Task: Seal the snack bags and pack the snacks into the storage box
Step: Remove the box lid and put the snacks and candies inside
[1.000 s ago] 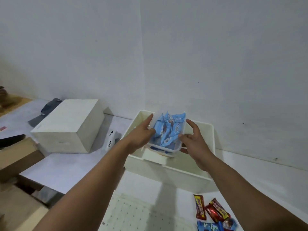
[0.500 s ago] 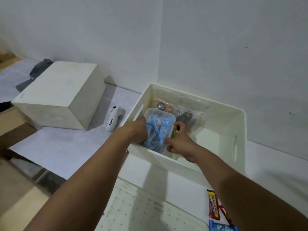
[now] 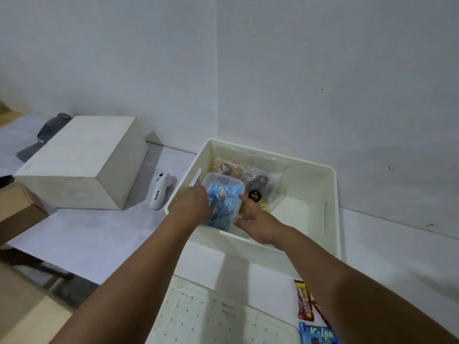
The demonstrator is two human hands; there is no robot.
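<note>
The clear rectangular plastic tub of light-blue wrapped snacks sat inside the cream plastic storage box at its left wall, long axis running away from the person, left hand curled against one side, right hand fingers spread on the other.

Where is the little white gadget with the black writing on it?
The small white handheld sealer lies on the table between the closed white box and the open white storage bin.
</note>
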